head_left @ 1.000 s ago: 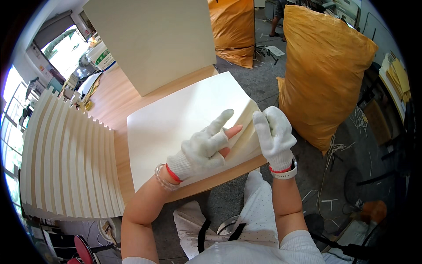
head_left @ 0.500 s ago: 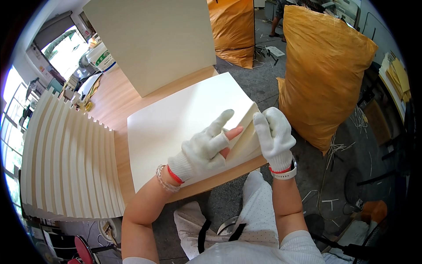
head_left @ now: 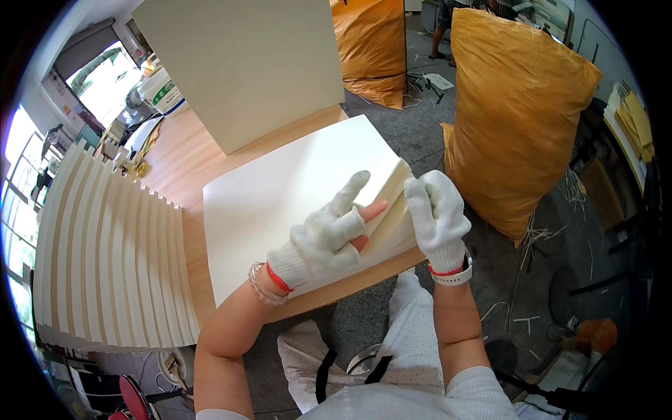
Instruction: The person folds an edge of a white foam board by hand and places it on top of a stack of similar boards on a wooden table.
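A stack of large cream-white sheets (head_left: pixel 280 189) lies on the wooden table in front of me, its right edge lifted and curled in layers. My left hand (head_left: pixel 322 234), in a white glove with some fingertips bare, rests on the top sheet near that edge. Its fingers are spread, one gloved finger pointing away from me and bare fingertips touching the curled layers. At the right edge of the stack, my right hand (head_left: pixel 437 213), also white-gloved, is closed with the fingers bent against the sheets' edge. What lies inside its grip is mostly hidden.
A tall beige board (head_left: pixel 245 63) stands on the table (head_left: pixel 178 150) behind the stack. On the left is a pile of ridged cream pieces (head_left: pixel 112 259). Large orange sacks (head_left: pixel 514 119) stand on the floor to the right, near loose strips. Another person's leg (head_left: pixel 439 35) shows far back.
The curled right edge of the sheets has opened slightly near its far corner. My left hand's pointing finger has shifted a little; my right hand looks nearly still.
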`<state>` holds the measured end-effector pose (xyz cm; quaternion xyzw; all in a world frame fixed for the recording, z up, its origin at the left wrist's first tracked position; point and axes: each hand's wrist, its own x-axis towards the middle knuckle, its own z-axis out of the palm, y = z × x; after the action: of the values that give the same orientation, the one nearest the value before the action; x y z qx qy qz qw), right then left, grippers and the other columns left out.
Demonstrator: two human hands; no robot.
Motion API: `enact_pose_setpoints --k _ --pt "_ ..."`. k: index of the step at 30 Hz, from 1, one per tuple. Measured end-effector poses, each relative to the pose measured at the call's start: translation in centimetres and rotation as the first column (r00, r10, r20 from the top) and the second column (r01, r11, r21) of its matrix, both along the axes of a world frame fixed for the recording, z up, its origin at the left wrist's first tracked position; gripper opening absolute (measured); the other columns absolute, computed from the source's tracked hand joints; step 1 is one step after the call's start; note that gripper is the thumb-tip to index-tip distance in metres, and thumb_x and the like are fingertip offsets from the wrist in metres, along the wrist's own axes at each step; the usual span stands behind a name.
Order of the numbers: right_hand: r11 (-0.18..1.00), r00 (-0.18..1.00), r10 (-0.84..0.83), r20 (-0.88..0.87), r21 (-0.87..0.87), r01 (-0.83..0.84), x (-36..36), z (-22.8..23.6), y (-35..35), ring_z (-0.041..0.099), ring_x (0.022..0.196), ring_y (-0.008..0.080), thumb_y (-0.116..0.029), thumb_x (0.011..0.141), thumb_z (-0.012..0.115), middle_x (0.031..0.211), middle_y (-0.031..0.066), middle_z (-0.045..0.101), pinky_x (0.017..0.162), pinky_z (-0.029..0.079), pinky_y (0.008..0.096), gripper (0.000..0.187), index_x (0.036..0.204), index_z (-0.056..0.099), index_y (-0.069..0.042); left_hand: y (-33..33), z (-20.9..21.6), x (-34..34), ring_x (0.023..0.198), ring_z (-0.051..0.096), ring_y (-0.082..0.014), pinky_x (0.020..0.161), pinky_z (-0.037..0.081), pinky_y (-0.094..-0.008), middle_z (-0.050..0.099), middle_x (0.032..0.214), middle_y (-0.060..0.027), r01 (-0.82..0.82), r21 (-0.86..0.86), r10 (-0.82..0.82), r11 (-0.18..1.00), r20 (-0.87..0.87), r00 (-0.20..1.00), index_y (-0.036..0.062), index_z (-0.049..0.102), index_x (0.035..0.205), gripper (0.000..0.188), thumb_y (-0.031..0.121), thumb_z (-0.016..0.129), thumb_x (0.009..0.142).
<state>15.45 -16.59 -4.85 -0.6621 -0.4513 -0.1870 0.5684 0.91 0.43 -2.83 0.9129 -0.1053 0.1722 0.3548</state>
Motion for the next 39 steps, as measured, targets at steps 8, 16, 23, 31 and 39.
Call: enact_pose_setpoints --k 8,16,23,31,39 --pt "0.998 0.997 -0.052 0.057 -0.034 0.054 -0.1 0.3 0.2 0.048 0.063 0.0273 -0.004 0.095 0.063 0.073 0.0098 0.045 0.057 0.04 0.0409 0.01 0.088 0.06 0.002 -0.5 0.3 -0.1 0.112 0.068 -0.0342 0.091 0.055 -0.0366 0.033 0.16 -0.0283 -0.057 0.009 0.058 0.998 -0.066 0.996 0.0034 0.069 0.113 0.041 -0.006 0.081 0.074" --pt "0.999 0.981 -0.053 0.185 -0.001 0.054 0.2 -0.3 0.0 0.049 0.065 0.0269 -0.002 0.093 0.064 0.075 0.0097 0.046 0.058 0.041 0.0397 0.004 0.095 0.062 0.002 -0.2 0.1 0.1 0.109 0.068 -0.0338 0.092 0.054 -0.0359 0.033 0.159 -0.0296 -0.021 0.138 0.014 0.99 0.052 0.999 0.0049 0.068 0.114 0.044 -0.005 0.082 0.074" --pt "0.998 0.981 -0.046 0.188 -0.043 0.055 0.1 0.1 -0.1 0.048 0.064 0.0259 -0.002 0.094 0.063 0.075 0.0094 0.046 0.057 0.04 0.039 0.007 0.099 0.062 0.002 -0.3 0.3 0.0 0.107 0.068 -0.0356 0.092 0.054 -0.0364 0.031 0.16 -0.0306 -0.033 0.015 0.033 0.999 -0.051 0.998 0.0043 0.067 0.106 0.043 0.001 0.088 0.069" --pt "0.998 0.998 -0.043 0.045 0.036 0.041 -0.2 0.3 0.3 0.046 0.061 0.0267 -0.007 0.098 0.064 0.069 0.0102 0.042 0.057 0.038 0.0405 0.02 0.082 0.056 0.001 -0.5 0.0 0.2 0.105 0.068 -0.0288 0.092 0.054 -0.0361 0.027 0.162 -0.0316 -0.075 -0.037 0.076 0.996 0.008 0.997 0.0018 0.066 0.097 0.032 -0.001 0.085 0.071" --pt "0.998 0.996 -0.069 0.063 0.009 0.069 -0.2 0.2 0.3 0.047 0.061 0.0297 -0.009 0.098 0.064 0.069 0.0112 0.043 0.058 0.039 0.0425 0.026 0.077 0.051 0.0 -0.3 1.0 0.1 0.108 0.067 -0.0321 0.094 0.053 -0.0364 0.03 0.161 -0.0309 0.03 0.119 -0.025 0.992 -0.037 0.999 0.0028 0.067 0.107 0.032 -0.008 0.062 0.078"
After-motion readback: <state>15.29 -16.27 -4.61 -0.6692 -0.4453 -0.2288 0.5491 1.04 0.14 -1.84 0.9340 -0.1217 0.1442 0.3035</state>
